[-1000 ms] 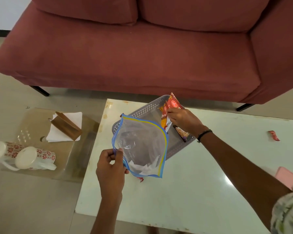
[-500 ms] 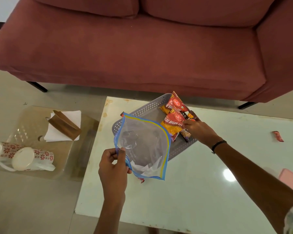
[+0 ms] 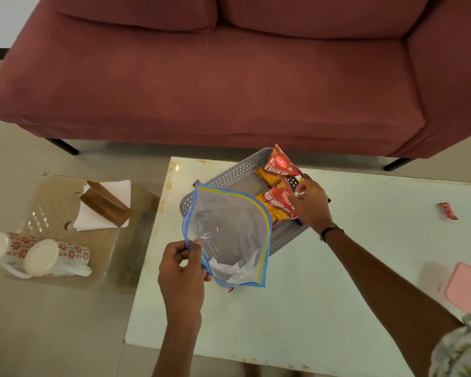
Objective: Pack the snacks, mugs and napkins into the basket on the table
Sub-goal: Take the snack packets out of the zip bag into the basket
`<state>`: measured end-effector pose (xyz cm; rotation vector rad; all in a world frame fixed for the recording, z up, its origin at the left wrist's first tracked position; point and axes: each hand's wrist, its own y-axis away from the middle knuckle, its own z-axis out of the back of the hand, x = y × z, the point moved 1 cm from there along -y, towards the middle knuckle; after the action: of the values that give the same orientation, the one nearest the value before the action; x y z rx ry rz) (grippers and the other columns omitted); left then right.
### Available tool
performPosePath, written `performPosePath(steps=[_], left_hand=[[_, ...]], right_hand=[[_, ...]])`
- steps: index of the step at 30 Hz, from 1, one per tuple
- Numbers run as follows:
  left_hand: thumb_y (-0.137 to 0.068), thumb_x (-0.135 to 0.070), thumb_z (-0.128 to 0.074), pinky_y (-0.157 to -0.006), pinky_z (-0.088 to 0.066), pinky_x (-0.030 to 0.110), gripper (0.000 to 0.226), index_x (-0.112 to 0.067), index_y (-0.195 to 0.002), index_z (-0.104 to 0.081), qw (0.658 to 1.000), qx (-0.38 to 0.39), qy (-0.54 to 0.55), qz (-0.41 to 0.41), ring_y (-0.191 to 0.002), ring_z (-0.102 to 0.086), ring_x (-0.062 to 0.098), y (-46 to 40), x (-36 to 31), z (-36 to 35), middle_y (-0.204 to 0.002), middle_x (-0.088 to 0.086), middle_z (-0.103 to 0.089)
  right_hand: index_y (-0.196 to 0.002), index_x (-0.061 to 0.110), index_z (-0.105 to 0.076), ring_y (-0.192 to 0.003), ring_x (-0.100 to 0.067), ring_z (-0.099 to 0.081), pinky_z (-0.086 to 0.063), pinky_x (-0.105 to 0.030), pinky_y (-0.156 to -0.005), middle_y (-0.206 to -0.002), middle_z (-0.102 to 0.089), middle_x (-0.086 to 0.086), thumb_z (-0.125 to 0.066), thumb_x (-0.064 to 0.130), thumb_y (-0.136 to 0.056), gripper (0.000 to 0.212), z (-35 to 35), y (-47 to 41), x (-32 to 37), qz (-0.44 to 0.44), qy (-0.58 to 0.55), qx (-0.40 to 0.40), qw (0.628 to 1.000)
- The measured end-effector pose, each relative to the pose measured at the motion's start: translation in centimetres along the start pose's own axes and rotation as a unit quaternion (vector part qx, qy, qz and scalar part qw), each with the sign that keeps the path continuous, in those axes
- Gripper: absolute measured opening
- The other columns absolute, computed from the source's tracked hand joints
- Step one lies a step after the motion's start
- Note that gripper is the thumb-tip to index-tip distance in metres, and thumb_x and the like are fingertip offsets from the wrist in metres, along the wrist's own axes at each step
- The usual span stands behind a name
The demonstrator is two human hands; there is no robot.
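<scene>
A grey perforated basket (image 3: 229, 174) stands on the pale table (image 3: 310, 308). Two red-orange snack packets (image 3: 276, 170) lie in it, with a dark packet partly hidden beside them. My right hand (image 3: 310, 205) reaches into the basket and its fingers pinch at the packets there. My left hand (image 3: 182, 270) holds up a clear zip bag (image 3: 229, 235) by its blue edge, in front of the basket. Some white paper lies in the bag's bottom. Two white mugs (image 3: 38, 254) with red flowers lie on a low side table (image 3: 52, 202), behind them white napkins (image 3: 106, 210) in a brown holder.
A maroon sofa (image 3: 229, 77) runs behind the table. A small red wrapper (image 3: 447, 210) lies at the table's right. A pink flat object (image 3: 465, 287) sits near the right edge. The side table stands left of the main table, on a tiled floor.
My right hand has laid the snack packets down in the basket and shifted right and lower over them. The left hand keeps the zip bag raised.
</scene>
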<state>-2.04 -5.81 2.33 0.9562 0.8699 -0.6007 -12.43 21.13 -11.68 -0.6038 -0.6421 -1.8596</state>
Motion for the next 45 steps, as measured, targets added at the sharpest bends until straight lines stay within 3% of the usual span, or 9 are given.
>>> performPosePath(steps=[5, 8, 12, 25, 31, 37, 41, 43, 45], left_hand=[[-0.089, -0.024, -0.059, -0.046, -0.045, 0.020, 0.012, -0.017, -0.080, -0.056, 1.000, -0.001, 0.000, -0.009, -0.037, -0.049, 0.002, -0.2, 0.3, 0.0, -0.073, 0.002, -0.056], [-0.089, -0.024, -0.059, -0.044, -0.044, 0.016, 0.012, -0.015, -0.083, -0.056, 1.000, 0.001, -0.002, -0.013, -0.037, -0.050, 0.002, -0.4, 0.5, -0.1, -0.072, 0.002, -0.055], [-0.089, -0.025, -0.059, -0.047, -0.044, 0.020, 0.015, -0.010, -0.091, -0.056, 1.000, 0.004, -0.001, -0.015, -0.039, -0.050, 0.005, -0.7, 0.2, -0.5, -0.073, 0.002, -0.055], [-0.089, -0.025, -0.059, -0.043, -0.044, 0.016, 0.015, -0.010, -0.091, -0.056, 1.000, 0.003, -0.004, -0.020, -0.039, -0.051, 0.003, -1.2, 0.1, -1.1, -0.073, 0.003, -0.055], [-0.089, -0.020, -0.059, -0.038, -0.043, 0.012, 0.014, -0.017, -0.077, -0.055, 1.000, 0.007, 0.011, -0.020, -0.037, -0.048, 0.004, -0.8, -0.2, -1.4, -0.069, 0.005, -0.052], [-0.089, -0.022, -0.059, -0.040, -0.045, 0.013, 0.011, -0.015, -0.082, -0.055, 1.000, 0.007, 0.005, -0.019, -0.042, -0.052, 0.008, 0.0, -1.2, -1.3, -0.072, 0.005, -0.055], [-0.089, -0.018, -0.059, -0.037, -0.042, 0.012, 0.012, -0.013, -0.079, -0.054, 0.999, 0.015, 0.051, 0.003, -0.034, -0.046, 0.004, 1.7, -3.3, -1.1, -0.069, 0.007, -0.050], [-0.090, -0.015, -0.057, -0.037, -0.041, 0.011, 0.014, -0.011, -0.078, -0.053, 0.996, 0.026, 0.089, 0.020, -0.033, -0.042, 0.003, 3.1, -5.1, -1.0, -0.065, 0.006, -0.048], [-0.091, -0.014, -0.056, -0.038, -0.041, 0.010, 0.013, -0.010, -0.080, -0.051, 0.990, 0.039, 0.126, 0.039, -0.032, -0.041, 0.001, 4.5, -7.0, -1.1, -0.063, 0.005, -0.046]], right_hand=[[-0.114, 0.005, -0.057, -0.101, -0.034, -0.062, -0.053, -0.042, -0.082, -0.109, -0.066, -0.015, -0.064, 0.034, -0.083, 0.042, -1.9, -1.4, 1.5, -0.032, 0.104, 0.050, 0.993], [-0.110, 0.007, -0.059, -0.103, -0.034, -0.062, -0.051, -0.042, -0.083, -0.106, -0.068, -0.015, -0.061, 0.037, -0.086, 0.039, -2.8, -1.3, 1.8, -0.035, 0.194, 0.037, 0.980], [-0.105, 0.014, -0.067, -0.097, -0.032, -0.065, -0.052, -0.039, -0.079, -0.104, -0.070, -0.011, -0.056, 0.024, -0.090, 0.022, -2.6, -1.7, 2.3, -0.027, 0.203, 0.014, 0.979], [-0.113, 0.010, -0.061, -0.096, -0.032, -0.064, -0.052, -0.037, -0.074, -0.110, -0.066, -0.012, -0.053, 0.020, -0.093, 0.024, -2.4, -2.5, 4.2, 0.067, 0.244, 0.033, 0.967], [-0.116, 0.012, -0.057, -0.097, -0.031, -0.064, -0.053, -0.039, -0.077, -0.110, -0.067, -0.011, -0.062, 0.030, -0.086, 0.035, -2.0, -2.2, 3.1, 0.036, 0.190, 0.033, 0.981], [-0.118, 0.014, -0.057, -0.099, -0.024, -0.063, -0.053, -0.034, -0.079, -0.111, -0.066, -0.004, -0.072, 0.041, -0.077, 0.052, 0.7, 0.8, 2.8, -0.034, 0.044, 0.003, 0.998], [-0.116, 0.011, -0.061, -0.092, -0.021, -0.065, -0.050, -0.025, -0.079, -0.106, -0.068, -0.002, -0.072, 0.014, -0.080, 0.038, 3.9, 7.7, 3.0, -0.046, -0.096, -0.026, 0.994], [-0.117, 0.013, -0.060, -0.091, -0.024, -0.067, -0.055, -0.033, -0.080, -0.106, -0.068, -0.008, -0.072, -0.003, -0.075, 0.046, 5.4, 11.5, 3.3, -0.031, -0.166, 0.005, 0.986], [-0.124, 0.019, -0.051, -0.098, -0.022, -0.064, -0.056, -0.025, -0.075, -0.117, -0.063, -0.006, -0.074, -0.010, -0.071, 0.065, 7.2, 15.1, 4.3, -0.035, -0.243, 0.085, 0.966]])
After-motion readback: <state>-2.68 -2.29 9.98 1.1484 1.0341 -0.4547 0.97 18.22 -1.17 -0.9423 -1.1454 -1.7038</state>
